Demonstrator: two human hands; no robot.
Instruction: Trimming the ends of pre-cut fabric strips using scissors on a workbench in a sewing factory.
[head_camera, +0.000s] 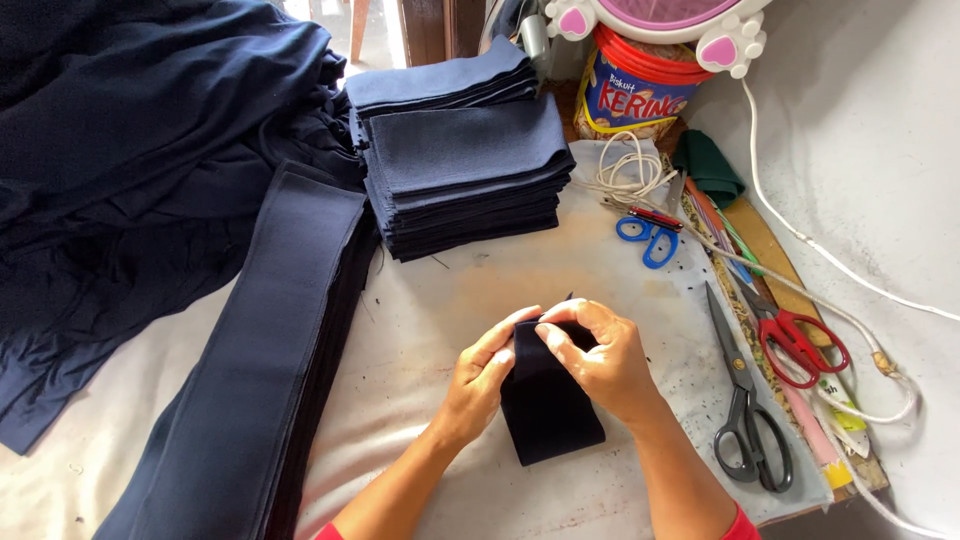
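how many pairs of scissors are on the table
3: blue-handled scissors near the coiled white cord, red-handled scissors at the right edge, and large black scissors beside the right hand. More could be hidden under the fabric.

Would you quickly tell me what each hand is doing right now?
Left hand: closed, pinching the navy cloth.
Right hand: closed, pinching the same cloth's top edge.
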